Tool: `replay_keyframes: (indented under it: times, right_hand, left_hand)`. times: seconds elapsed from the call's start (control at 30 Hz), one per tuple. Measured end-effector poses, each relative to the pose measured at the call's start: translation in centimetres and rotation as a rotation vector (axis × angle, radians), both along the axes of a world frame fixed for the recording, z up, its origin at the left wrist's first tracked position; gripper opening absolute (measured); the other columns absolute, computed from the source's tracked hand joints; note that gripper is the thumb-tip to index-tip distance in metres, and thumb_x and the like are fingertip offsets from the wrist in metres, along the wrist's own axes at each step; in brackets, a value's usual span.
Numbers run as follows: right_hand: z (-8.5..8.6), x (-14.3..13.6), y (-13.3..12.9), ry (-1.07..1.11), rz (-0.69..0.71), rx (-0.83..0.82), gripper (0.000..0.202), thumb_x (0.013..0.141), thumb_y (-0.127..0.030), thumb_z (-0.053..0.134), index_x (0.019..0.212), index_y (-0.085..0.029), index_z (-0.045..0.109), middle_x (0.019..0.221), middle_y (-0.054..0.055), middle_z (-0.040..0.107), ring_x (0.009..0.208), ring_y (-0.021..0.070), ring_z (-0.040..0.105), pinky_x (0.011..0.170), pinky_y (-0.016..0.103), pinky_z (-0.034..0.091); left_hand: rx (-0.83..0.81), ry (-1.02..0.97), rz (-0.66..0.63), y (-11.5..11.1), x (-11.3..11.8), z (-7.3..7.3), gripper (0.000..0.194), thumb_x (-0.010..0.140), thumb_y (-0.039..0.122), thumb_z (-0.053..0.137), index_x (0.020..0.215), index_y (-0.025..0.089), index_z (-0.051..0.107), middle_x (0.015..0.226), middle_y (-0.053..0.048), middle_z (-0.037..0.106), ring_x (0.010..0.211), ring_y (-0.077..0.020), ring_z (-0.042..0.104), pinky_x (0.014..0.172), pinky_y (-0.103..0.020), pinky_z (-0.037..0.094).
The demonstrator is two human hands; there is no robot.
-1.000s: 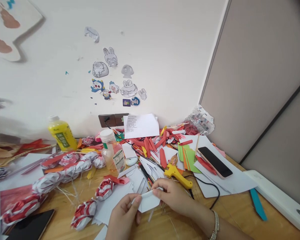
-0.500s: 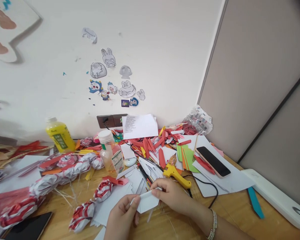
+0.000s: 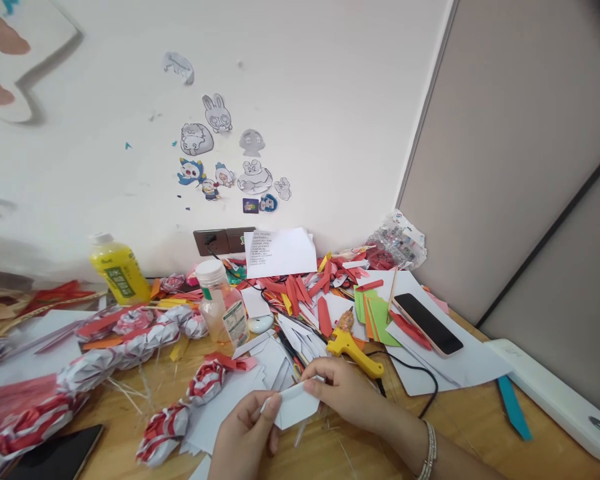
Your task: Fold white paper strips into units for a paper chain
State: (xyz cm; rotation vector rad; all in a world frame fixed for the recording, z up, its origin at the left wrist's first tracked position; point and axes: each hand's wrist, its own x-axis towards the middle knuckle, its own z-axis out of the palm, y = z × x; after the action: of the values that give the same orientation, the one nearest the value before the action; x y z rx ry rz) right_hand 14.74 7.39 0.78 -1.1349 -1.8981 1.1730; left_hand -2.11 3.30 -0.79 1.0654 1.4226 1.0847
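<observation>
A small folded piece of white paper (image 3: 296, 407) is held between both hands above the wooden table. My left hand (image 3: 250, 433) pinches its left end between thumb and fingers. At the upper right end, my right hand (image 3: 343, 393) grips the paper the same way; a beaded bracelet is on that wrist. Just beyond the hands lie loose white paper pieces (image 3: 265, 360) and a yellow glue gun (image 3: 353, 350). A clear thin strip shows below the held paper.
Red and white paper rolls (image 3: 165, 430) and a dark phone (image 3: 55, 457) lie at left. Behind stand a yellow bottle (image 3: 120, 270) and a clear jar (image 3: 220, 313). Another phone (image 3: 427, 323), green paper (image 3: 373, 317) and a white device (image 3: 550, 400) are at right.
</observation>
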Motion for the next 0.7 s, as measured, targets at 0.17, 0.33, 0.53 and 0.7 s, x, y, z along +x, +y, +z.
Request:
replay_keyframes:
  times: [0.17, 0.33, 0.53, 0.7]
  right_hand:
    - [0.0, 0.0, 0.0, 0.009, 0.006, -0.001, 0.014, 0.078, -0.026, 0.051, 0.076, -0.017, 0.061, 0.066, -0.001, 0.055, 0.058, 0.0112, 0.051, 0.051, 0.018, 0.037]
    - [-1.0, 0.2, 0.5, 0.033, -0.02, -0.091, 0.015, 0.08, -0.03, 0.049, 0.081, -0.018, 0.059, 0.065, -0.002, 0.056, 0.053, 0.0106, 0.051, 0.048, 0.018, 0.037]
    - [-1.6, 0.2, 0.7, 0.028, -0.048, -0.099, 0.017, 0.08, -0.032, 0.049, 0.081, -0.018, 0.059, 0.066, -0.002, 0.057, 0.054, 0.0107, 0.051, 0.05, 0.019, 0.038]
    - [-0.9, 0.0, 0.4, 0.069, -0.024, -0.104, 0.015, 0.08, -0.029, 0.049, 0.078, -0.017, 0.058, 0.063, -0.002, 0.054, 0.052, 0.0102, 0.051, 0.049, 0.018, 0.038]
  left_hand:
    - [-0.014, -0.031, 0.004, 0.0, 0.1, 0.3, 0.031, 0.069, 0.048, 0.055, 0.069, 0.017, 0.058, 0.033, 0.008, 0.047, 0.039, -0.0106, 0.038, 0.047, -0.02, 0.029]
    - [0.03, -0.146, 0.01, -0.1, 0.2, 0.5, 0.034, 0.069, 0.047, 0.055, 0.082, 0.016, 0.061, 0.038, 0.007, 0.051, 0.045, -0.0136, 0.046, 0.052, -0.022, 0.036]
    - [0.05, -0.145, 0.022, -0.3, 0.1, 0.6, 0.041, 0.07, 0.043, 0.054, 0.098, 0.012, 0.059, 0.042, 0.006, 0.055, 0.05, -0.0153, 0.049, 0.058, -0.024, 0.038]
    - [0.039, -0.167, 0.037, -0.3, 0.0, 0.7, 0.041, 0.068, 0.043, 0.056, 0.095, 0.013, 0.06, 0.041, 0.006, 0.055, 0.048, -0.015, 0.049, 0.055, -0.024, 0.038]
